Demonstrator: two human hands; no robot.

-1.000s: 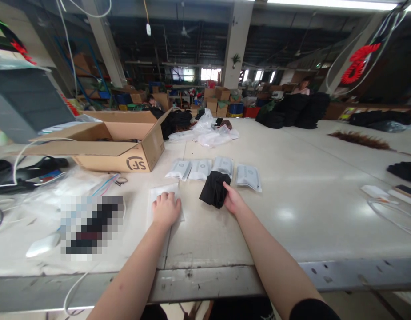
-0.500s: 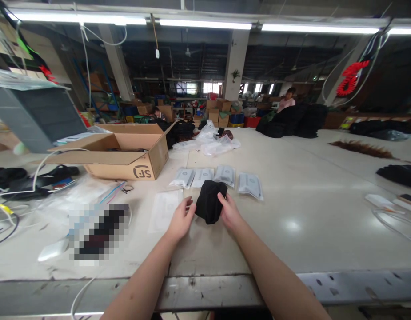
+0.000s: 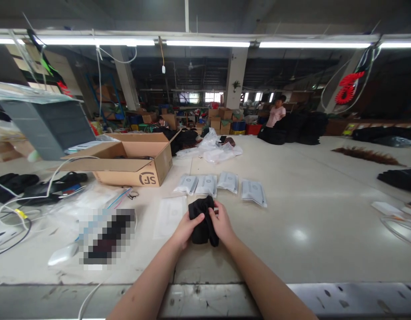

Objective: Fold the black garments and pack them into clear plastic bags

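The wide pale tabletop (image 3: 292, 213) carries everything here. At its left stands an open brown cardboard box (image 3: 132, 162), and beyond it lies a heap of clear crumpled plastic bags (image 3: 213, 149). Nearer to the person, four small sealed grey-white pouches (image 3: 221, 184) lie in a row; these look already packed. One flat empty clear bag (image 3: 170, 215) lies just left of the hands and seems not yet filled. The small black folded cloth bundle (image 3: 201, 220) is held just above the tabletop, in front of the row. The left hand (image 3: 185, 229) and the right hand (image 3: 221, 224) both grasp it from its two sides, fingers closed over the cloth. I judge the folding is in progress and the bagging of this piece is not yet done.
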